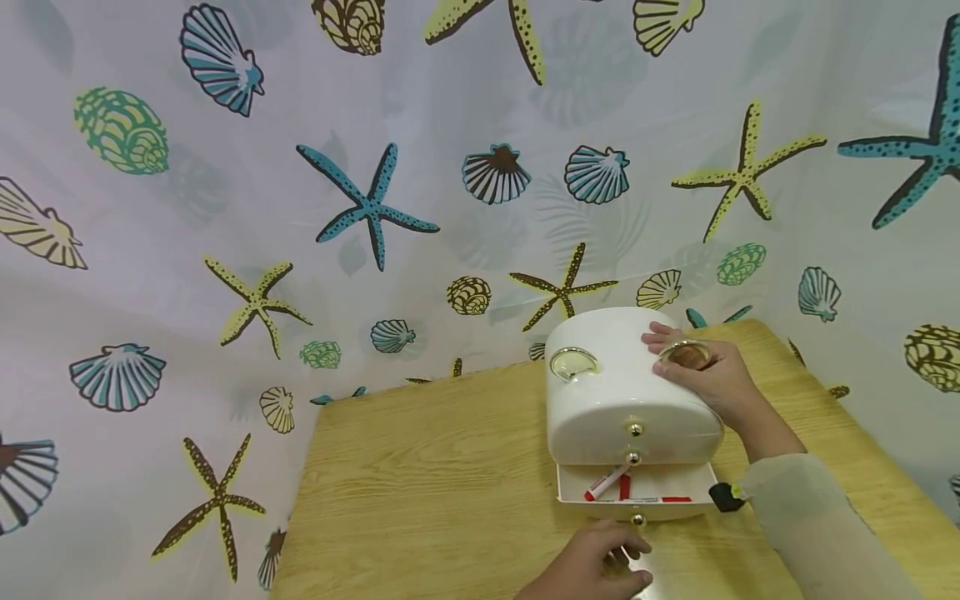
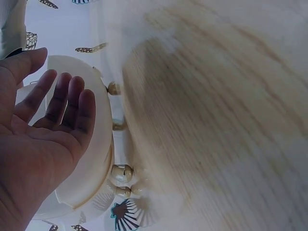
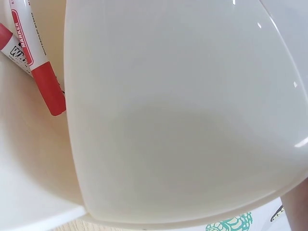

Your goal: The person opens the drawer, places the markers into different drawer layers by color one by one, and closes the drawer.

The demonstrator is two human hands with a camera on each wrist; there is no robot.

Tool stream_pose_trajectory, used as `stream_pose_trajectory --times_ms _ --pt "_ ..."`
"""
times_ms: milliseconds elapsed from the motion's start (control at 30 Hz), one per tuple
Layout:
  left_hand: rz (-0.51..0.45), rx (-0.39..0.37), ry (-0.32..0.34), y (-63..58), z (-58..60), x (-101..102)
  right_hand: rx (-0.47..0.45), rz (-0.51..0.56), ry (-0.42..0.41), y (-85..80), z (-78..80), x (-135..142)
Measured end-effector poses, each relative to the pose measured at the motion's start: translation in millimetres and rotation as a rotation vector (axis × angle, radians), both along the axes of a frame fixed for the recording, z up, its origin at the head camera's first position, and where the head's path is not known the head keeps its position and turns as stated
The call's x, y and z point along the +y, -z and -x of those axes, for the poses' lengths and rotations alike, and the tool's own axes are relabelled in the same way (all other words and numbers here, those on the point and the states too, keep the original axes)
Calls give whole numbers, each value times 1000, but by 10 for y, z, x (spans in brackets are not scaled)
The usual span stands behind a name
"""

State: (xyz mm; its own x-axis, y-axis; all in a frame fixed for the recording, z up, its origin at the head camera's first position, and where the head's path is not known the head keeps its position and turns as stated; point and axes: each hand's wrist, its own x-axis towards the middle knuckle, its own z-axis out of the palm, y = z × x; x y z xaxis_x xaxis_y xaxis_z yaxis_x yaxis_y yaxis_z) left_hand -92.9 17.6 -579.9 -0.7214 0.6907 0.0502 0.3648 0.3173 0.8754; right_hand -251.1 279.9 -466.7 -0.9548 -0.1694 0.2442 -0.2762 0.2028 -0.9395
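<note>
A glossy white drawer box (image 1: 600, 417) with gold knobs stands on the table, its lowest drawer (image 1: 600, 510) pulled out. Red-capped markers (image 1: 606, 483) lie inside, one slanting up toward the box front; in the right wrist view a marker (image 3: 36, 53) crosses another. My right hand (image 1: 708, 375) rests on the box's right top, thumb and extended fingers on either side of a gold-rimmed oval (image 1: 684, 342). Just in front of the drawer's gold knob (image 1: 638, 520) is my left hand (image 1: 592, 562), apart from it, fingers loosely bent and holding nothing. Its palm shows in the left wrist view.
The wooden table (image 1: 420, 475) extends left of the box. A curtain (image 1: 450, 233) printed with shells and starfish hangs behind and at both sides. Another gold-rimmed oval (image 1: 573, 364) sits on the box's left top. A small black device (image 1: 725, 497) is by my right sleeve.
</note>
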Motion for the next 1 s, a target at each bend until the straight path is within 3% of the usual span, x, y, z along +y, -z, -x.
stream_pose_trajectory --times_ms 433,767,1000 --pt "-85 -246 -65 99 30 57 17 64 -20 -27 -22 -19" --pt "-98 -405 -77 203 58 126 15 24 -5 -1 -11 -9" --pt "-165 -545 -188 257 78 219 17 41 -14 22 1 -5"
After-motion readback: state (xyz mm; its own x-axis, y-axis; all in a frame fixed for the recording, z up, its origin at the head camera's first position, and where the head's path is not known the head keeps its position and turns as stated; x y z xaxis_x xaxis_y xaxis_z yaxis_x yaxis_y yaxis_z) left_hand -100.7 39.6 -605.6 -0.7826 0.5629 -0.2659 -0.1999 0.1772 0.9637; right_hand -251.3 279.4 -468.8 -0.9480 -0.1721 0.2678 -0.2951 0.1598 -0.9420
